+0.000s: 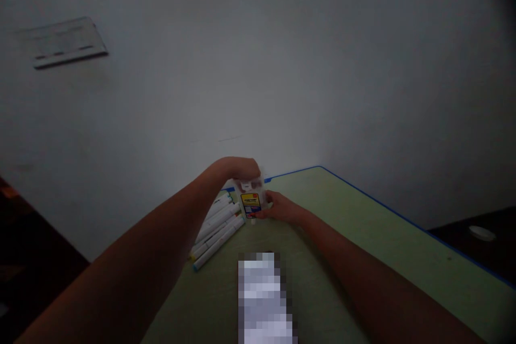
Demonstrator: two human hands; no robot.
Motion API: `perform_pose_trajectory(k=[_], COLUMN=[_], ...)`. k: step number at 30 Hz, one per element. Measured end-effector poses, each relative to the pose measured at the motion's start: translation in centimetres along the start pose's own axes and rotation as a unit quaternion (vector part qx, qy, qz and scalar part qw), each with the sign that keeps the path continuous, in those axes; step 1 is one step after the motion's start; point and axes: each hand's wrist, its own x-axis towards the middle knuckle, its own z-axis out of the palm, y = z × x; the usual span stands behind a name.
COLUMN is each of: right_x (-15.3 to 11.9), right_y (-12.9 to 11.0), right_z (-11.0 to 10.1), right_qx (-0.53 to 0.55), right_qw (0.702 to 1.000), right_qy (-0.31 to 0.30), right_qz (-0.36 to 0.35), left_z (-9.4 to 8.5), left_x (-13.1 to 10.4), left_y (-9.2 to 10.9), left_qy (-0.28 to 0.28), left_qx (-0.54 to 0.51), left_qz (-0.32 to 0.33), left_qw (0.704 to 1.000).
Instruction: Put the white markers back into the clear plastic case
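A clear plastic marker case (250, 205) with a yellow and blue label stands on the table, close to the wall. My right hand (279, 208) grips it from the right side, the fingers wrapped over its edge and lower front. Bent over the top of the case is my left hand (246, 167), its fingers pointing down and hidden by the case and the wrist. Several white markers (220, 231) with coloured ends lie side by side just left of the case, partly covered by my left forearm.
The pale green table (338, 209) has a blue edge and meets a grey wall (258, 64). A blurred, pixelated rectangular object (264, 301) lies near the front. A panel (70, 43) is on the wall at upper left. Beyond the table's right edge sits a small white object (482, 233).
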Motion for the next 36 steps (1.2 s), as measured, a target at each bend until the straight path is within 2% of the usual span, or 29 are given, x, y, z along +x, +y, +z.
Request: perform_pose_trajectory(k=[5, 13, 16, 18, 19, 21, 23, 25, 26, 28, 32, 34, 36], right_x=[0.3, 0.5, 0.2, -0.4, -0.7, -1.5, -2.1, -2.6, -2.7, -2.8, -3.0, -3.0, -3.0], right_y=[0.2, 0.4, -0.1, -1.1, -1.8, -3.2, -4.5, -5.4, -5.7, -6.1, -6.5, -6.6, -6.7], right_z=[0.1, 0.1, -0.4, -1.0, -1.3, -1.9, -2.2, -2.0, -1.7, -1.0, 0.2, 0.4, 0.5], right_qx=[-0.047, -0.128, -0.177, -0.238, -0.280, -0.370, -0.425, -0.460, -0.474, -0.493, -0.511, -0.511, -0.506], right_qw=[0.999, 0.990, 0.980, 0.959, 0.938, 0.877, 0.824, 0.791, 0.782, 0.771, 0.758, 0.758, 0.762], right_qy=[0.011, 0.054, 0.094, 0.155, 0.199, 0.290, 0.349, 0.362, 0.356, 0.336, 0.314, 0.305, 0.300], right_qz=[0.003, 0.007, 0.009, -0.014, -0.039, -0.096, -0.138, -0.176, -0.194, -0.223, -0.255, -0.266, -0.270], left_z=[0.5, 0.7, 0.3, 0.3, 0.5, 1.6, 3.5, 5.8, 7.0, 9.1, 11.7, 12.3, 12.9], left_x=[0.4, -0.8, -1.3, -1.7, -1.9, -2.5, -3.2, -4.1, -4.5, -5.2, -5.9, -5.9, -6.0], left_y=[-1.0, -1.2, -0.9, -1.1, -1.3, -2.0, -2.8, -3.7, -4.2, -4.8, -5.8, -6.2, -6.7], left_qy=[-0.012, 0.041, 0.049, 0.070, 0.093, 0.162, 0.223, 0.241, 0.238, 0.229, 0.213, 0.226, 0.247], left_qx=[-0.060, -0.173, -0.190, -0.212, -0.238, -0.325, -0.438, -0.532, -0.559, -0.585, -0.582, -0.541, -0.458], left_qz=[-0.035, -0.013, -0.013, -0.002, 0.007, 0.019, 0.014, -0.008, -0.021, -0.040, -0.036, -0.039, -0.048], left_qw=[0.998, 0.984, 0.980, 0.975, 0.967, 0.931, 0.871, 0.812, 0.794, 0.777, 0.784, 0.809, 0.853])
